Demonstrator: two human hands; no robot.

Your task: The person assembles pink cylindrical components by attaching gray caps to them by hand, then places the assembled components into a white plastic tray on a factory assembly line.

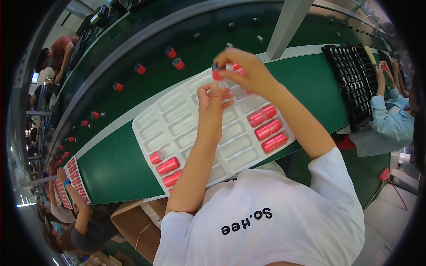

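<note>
White shirt (284, 226) lies nearest the head camera; beyond it, the right hand (243, 71) pinches a dark-topped red cylinder (216, 74) between thumb and fingers, above the far edge of the white compartmented tray (182, 127). Left hand (214, 96) sits just below that cylinder, fingers partly curled and slightly spread; owing to blur, cannot tell whether it grips anything. Three red containers (268, 129) lie in the tray's right-hand compartments, others at its near-left corner beside the left forearm (193, 173), and loose red pieces (178, 63) stand on the green surface (155, 51) beyond.
</note>
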